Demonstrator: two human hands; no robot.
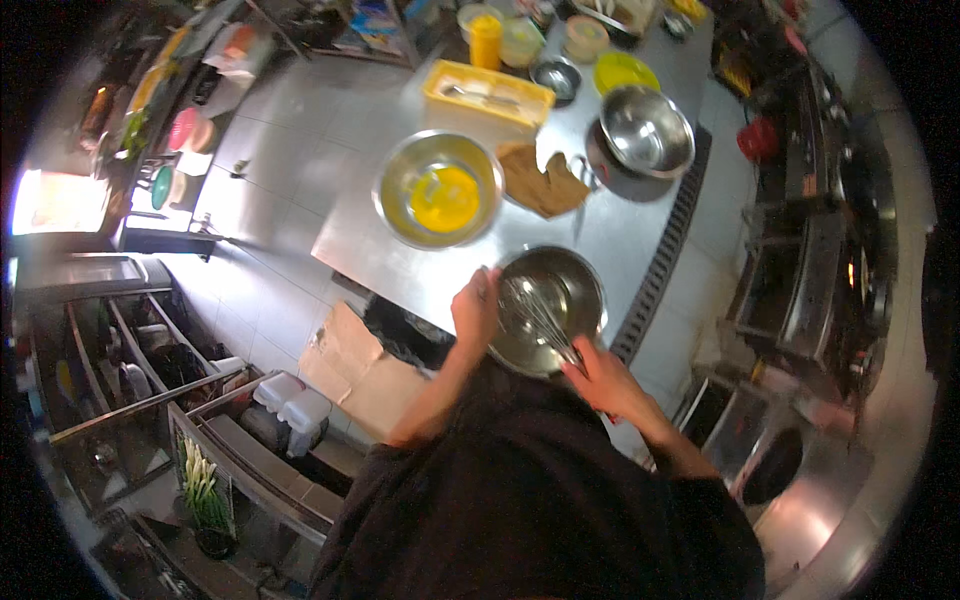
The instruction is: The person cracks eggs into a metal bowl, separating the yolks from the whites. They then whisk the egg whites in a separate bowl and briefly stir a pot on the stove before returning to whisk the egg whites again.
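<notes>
My left hand [476,309] grips the left rim of a metal mixing bowl [586,289] at the table's near edge, close to my body. In my right hand [609,384] is the handle of a wire balloon whisk [546,322]. Its wires reach down into that bowl, over what looks like a shallow pale liquid. A second metal bowl [384,196], with yellow egg yolks [446,199] in it, stands farther off to the left. Beyond my bowl lies a torn piece of brown cardboard or paper [541,184].
The steel table [352,232] also bears a metal bowl [645,127] at right, a yellow tray [487,112] with a spoon, a yellow squeeze bottle [486,45] and a lime-green dish [626,73]. Flattened cardboard [367,367] lies below left. A grated floor drain [667,255] runs along the right.
</notes>
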